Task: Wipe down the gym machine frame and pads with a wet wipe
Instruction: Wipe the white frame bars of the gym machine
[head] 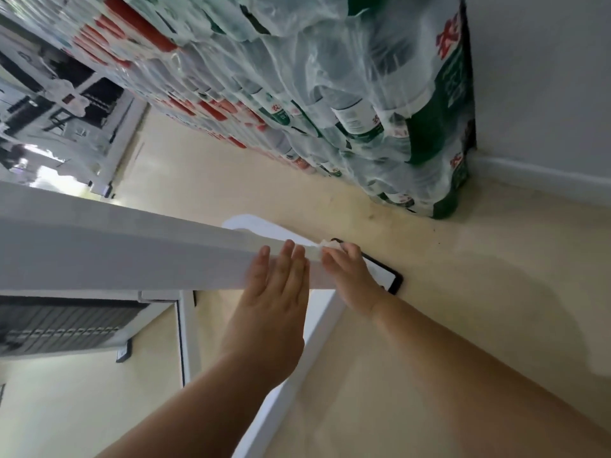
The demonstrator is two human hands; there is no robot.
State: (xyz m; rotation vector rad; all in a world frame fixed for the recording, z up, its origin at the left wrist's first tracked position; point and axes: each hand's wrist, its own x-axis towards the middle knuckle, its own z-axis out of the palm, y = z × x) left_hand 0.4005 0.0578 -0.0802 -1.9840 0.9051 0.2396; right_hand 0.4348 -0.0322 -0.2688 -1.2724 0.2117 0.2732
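Head view, tilted, looking down along a gym machine. A white frame beam [132, 252] runs from the left edge to the middle of the picture.

The left hand [274, 292] lies flat on the beam near its end, fingers straight and relaxed, gripping nothing. Just beside it, the right hand [350, 279] curls its fingers over a small crumpled white wet wipe [325, 243] and holds it against the beam's far edge. Only a scrap of the wipe shows past the fingertips.

A second white frame bar [297, 375] slants below the hands. A dark weight stack [59, 325] sits at lower left. A black-edged plate [395, 280] lies on the beige floor [463, 292] behind the right hand. Shrink-wrapped packs of water bottles [330, 94] are stacked against a grey wall [545, 77]. No pads are in view.

The wipe is probably light, limp and damp, and likely to bunch or slip, so it is best kept spread under the fingers. The beam looks rigid, smooth and fixed, so it should take firm pressure, with the flat hand bracing.
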